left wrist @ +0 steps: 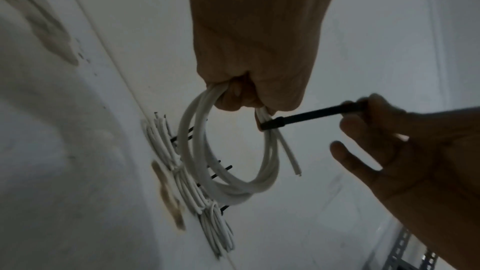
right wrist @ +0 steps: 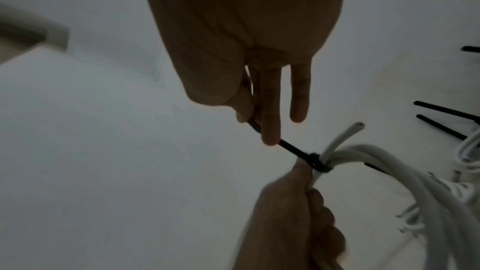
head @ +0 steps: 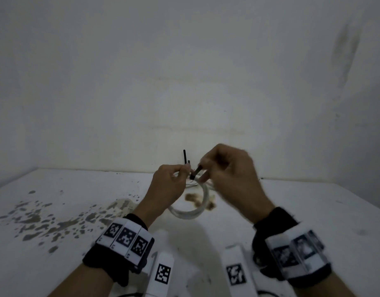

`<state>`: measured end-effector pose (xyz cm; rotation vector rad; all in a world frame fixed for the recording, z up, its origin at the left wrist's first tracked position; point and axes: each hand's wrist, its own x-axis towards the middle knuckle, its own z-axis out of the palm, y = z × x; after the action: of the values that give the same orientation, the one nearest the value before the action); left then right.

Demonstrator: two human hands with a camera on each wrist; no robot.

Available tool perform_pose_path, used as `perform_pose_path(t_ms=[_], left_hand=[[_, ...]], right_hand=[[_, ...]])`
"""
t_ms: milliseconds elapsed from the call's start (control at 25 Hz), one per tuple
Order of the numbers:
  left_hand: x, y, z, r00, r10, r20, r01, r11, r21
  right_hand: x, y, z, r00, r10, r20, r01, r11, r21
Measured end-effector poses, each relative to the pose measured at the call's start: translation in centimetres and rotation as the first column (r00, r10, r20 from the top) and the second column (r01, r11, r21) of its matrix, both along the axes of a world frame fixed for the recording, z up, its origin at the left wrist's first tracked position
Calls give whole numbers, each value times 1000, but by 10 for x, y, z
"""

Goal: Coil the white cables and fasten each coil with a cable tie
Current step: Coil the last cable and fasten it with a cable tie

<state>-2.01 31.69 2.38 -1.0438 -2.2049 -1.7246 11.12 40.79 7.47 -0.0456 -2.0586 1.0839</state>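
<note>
My left hand point(head: 174, 179) grips a coil of white cable point(left wrist: 228, 171) at its top, held above the table. A black cable tie point(left wrist: 306, 115) is looped round the coil's strands just beside my left fingers. My right hand point(head: 208, 166) pinches the tie's free tail point(right wrist: 291, 149) between thumb and fingers, with the other fingers stretched out. One loose cable end point(right wrist: 345, 134) sticks out past the tie. In the head view most of the coil point(head: 197, 211) hangs below and behind my hands.
Several tied white coils point(left wrist: 182, 171) with black tie tails lie on the white table point(head: 56, 243) against the wall. Brown stains point(head: 56, 217) mark the table on the left. Two white blocks with printed markers point(head: 163, 275) stand at the near edge.
</note>
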Motion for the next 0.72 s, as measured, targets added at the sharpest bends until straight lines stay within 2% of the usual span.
perform_pose_path(t_ms=[80, 160, 240, 360, 400, 480, 560, 640, 720], left_hand=[[10, 4, 6, 997, -75, 29, 74, 997, 33], [23, 7, 9, 982, -176, 67, 173, 984, 42], [34, 6, 11, 944, -277, 179, 274, 961, 43], [33, 2, 15, 799, -407, 443, 410, 907, 94], [30, 1, 16, 771, -402, 493, 402, 909, 113], [26, -1, 18, 766, -356, 535, 355, 928, 110], [24, -3, 18, 761, -339, 553, 341, 934, 104], [18, -6, 18, 735, -325, 595, 282, 945, 167], [8, -11, 15, 647, -374, 665, 236, 927, 292]], right_hand=[[10, 15, 18, 993, -58, -99, 41, 984, -171], [19, 23, 25, 986, -120, -114, 92, 970, -223], [23, 27, 25, 986, -138, -96, 118, 975, -188], [29, 28, 32, 997, -74, -36, 70, 993, -100], [31, 28, 35, 1000, 0, 14, 1, 994, -108], [33, 29, 33, 965, 166, 201, -146, 983, -113], [29, 34, 21, 905, 140, 403, -148, 989, -11], [21, 44, 8, 883, 55, 466, -104, 991, 80], [15, 46, -6, 845, 77, 530, -136, 988, 73]])
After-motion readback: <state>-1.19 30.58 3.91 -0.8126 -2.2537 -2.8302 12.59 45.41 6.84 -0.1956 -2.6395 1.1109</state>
